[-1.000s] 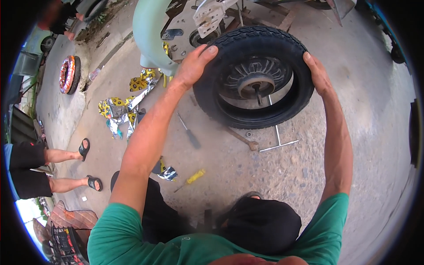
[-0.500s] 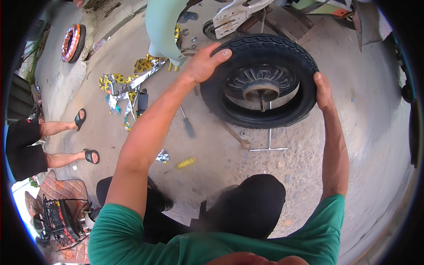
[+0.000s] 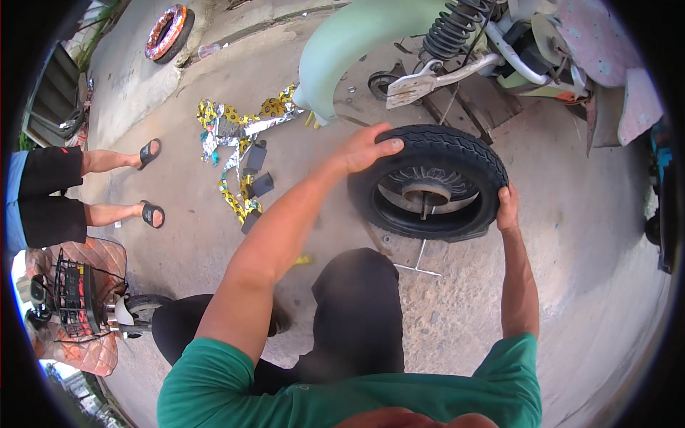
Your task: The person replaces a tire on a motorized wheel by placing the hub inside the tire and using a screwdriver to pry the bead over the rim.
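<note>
Tyre (image 3: 457, 153) lowered; right hand (image 3: 507, 209) slid down sidewall.

two tyres (image 3: 432, 187) (image 3: 168, 32), two sandals (image 3: 149, 152) (image 3: 152, 213)

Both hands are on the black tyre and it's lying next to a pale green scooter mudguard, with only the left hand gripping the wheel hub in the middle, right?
Not quite. The head view shows the left hand on the tyre's outer tread, not the hub. The right hand grips the tread too, beside the pale green mudguard.

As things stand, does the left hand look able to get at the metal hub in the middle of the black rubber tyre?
Probably yes: the left hand rests on the black rubber tyre's top edge, and the metal hub lies open and uncovered just beyond its fingers.
</note>
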Tool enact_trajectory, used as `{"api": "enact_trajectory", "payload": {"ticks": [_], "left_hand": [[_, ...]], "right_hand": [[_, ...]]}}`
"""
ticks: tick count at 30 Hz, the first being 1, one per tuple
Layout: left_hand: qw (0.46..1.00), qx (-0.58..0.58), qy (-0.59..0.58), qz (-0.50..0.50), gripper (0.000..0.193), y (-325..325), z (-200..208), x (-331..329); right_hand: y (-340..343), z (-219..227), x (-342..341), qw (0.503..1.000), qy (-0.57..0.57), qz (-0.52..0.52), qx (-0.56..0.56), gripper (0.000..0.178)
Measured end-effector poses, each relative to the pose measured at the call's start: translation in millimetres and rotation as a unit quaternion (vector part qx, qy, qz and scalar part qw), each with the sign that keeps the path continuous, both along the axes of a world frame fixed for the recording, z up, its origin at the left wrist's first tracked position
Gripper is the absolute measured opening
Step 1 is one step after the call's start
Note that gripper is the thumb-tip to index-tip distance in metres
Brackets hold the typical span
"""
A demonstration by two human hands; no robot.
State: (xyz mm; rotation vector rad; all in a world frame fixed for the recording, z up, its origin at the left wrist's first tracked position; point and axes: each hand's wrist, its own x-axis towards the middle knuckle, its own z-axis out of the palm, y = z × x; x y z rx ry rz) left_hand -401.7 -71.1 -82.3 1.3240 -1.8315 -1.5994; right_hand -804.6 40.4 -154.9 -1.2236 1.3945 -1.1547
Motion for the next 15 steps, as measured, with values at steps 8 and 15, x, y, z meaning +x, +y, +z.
{"api": "enact_trajectory", "payload": {"ticks": [8,15], "left_hand": [[0.999,-0.025,0.033,0.026,0.070,-1.5,-10.1,-9.4],[0.999,0.008,0.047,-0.001,0.074,-9.9,-12.0,-6.1]], "right_hand": [[-3.1,-15.0,-17.5,0.999,0.032,-0.001,-0.019,0.097],[-1.1,-14.3,-7.3,1.000,0.014,-0.025,-0.010,0.097]]}}
